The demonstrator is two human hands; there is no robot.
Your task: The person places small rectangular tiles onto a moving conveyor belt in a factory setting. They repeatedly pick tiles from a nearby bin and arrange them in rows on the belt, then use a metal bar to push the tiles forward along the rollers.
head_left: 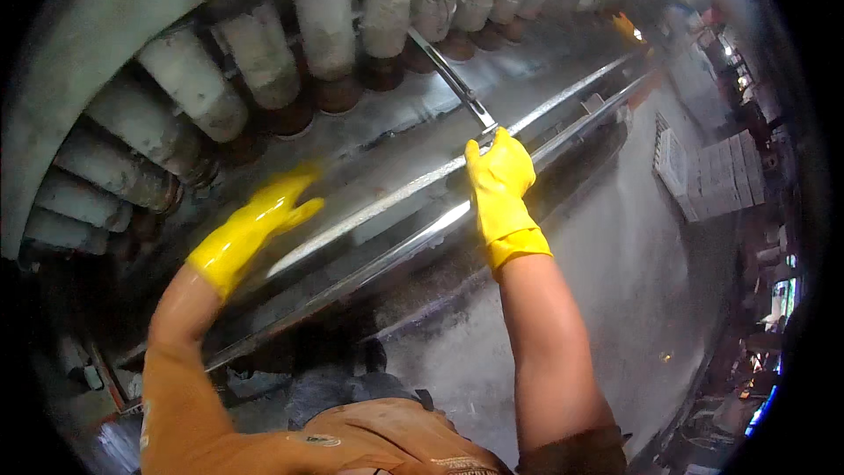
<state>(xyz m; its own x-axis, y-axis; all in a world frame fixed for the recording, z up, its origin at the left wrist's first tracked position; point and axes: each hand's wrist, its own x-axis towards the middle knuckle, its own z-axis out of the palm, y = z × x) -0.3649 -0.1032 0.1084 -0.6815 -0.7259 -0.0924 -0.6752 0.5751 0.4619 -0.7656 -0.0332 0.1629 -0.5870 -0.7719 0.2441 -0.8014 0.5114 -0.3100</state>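
Yellow rubber gloves cover both my hands. My right hand (503, 171) is closed around the near end of a long, narrow metal tool (453, 79) with a slot along it. The tool slants away to the left, and its far end reaches the row of pale cylinders (323, 22). My left hand (264, 220) is blurred by motion over the wet-looking metal trough at the left, thumb apart from the fingers, with nothing visible in it. A bright metal rail (387, 202) runs between my hands and passes under my right hand.
A second metal rail (422, 233) runs along the near side, closer to my body. On the grey floor (615, 281) at the right stands a stack of pale slabs (716, 174). An orange-yellow thing (626, 26) shows at the far end of the rails.
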